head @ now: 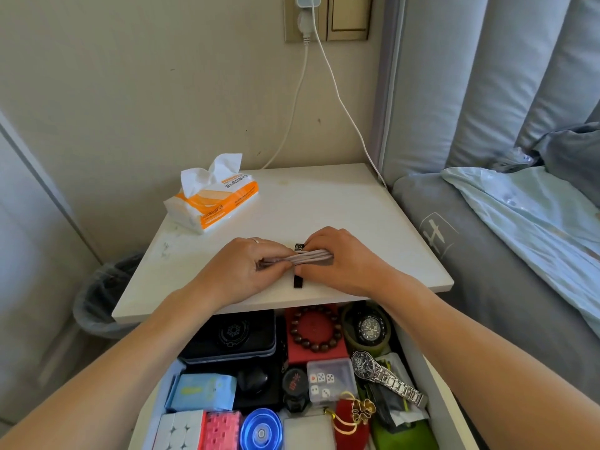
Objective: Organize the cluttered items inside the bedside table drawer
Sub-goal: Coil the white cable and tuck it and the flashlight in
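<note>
White bedside tabletop, drawer open below. Coiled grey cable bundle lying on tabletop near front edge, long axis left-right. Left hand pinching left end, right hand curled round right end. Black strap crossing bundle front-to-back.

I see tissue pack back-left on bedside table; open drawer in front, bed right, bin left.
</note>
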Tool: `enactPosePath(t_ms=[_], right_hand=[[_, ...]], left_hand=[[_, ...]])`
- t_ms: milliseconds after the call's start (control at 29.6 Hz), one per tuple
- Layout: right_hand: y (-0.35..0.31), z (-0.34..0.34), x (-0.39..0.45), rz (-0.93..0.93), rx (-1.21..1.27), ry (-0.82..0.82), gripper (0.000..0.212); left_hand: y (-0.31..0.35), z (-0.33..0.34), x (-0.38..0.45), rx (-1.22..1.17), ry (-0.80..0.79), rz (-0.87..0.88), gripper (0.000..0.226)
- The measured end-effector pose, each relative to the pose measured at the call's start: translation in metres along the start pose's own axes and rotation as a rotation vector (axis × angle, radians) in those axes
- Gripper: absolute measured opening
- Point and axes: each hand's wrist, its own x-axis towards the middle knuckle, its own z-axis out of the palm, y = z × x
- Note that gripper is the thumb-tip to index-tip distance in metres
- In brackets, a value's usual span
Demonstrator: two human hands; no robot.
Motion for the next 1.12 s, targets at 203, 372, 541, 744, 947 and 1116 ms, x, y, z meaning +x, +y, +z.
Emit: enactPosePath(t_ms=[203, 372, 541, 744, 947, 1116], right_hand=[[-0.002, 0.005, 0.001, 0.030, -0.002, 0.059, 0.039], [0.002, 0.002, -0.002, 0.018, -0.037, -0.009, 0.051], [0.003, 0.002, -0.009, 0.018, -0.055, -0.025, 0.061], [0.002, 0.007, -0.008, 0.076, -0.081, -0.031, 0.065], [-0.006, -0.001, -0.002, 0.119, -0.020, -0.078, 0.064], [-0.007, 0.000, -0.023, -0.104, -0.158, 0.174, 0.050]], left_hand=[[0.008, 0.001, -0.003, 0.164, -0.016, 0.094, 0.021], [0.017, 0.006, -0.007, 0.376, 0.038, 0.177, 0.029], [0.019, 0.014, -0.007, 0.361, 0.098, 0.127, 0.027], [0.014, 0.027, -0.014, 0.211, 0.157, 0.046, 0.025], [0.011, 0.029, -0.015, 0.204, 0.158, 0.007, 0.028], [0.010, 0.027, -0.013, 0.118, 0.150, -0.093, 0.026]])
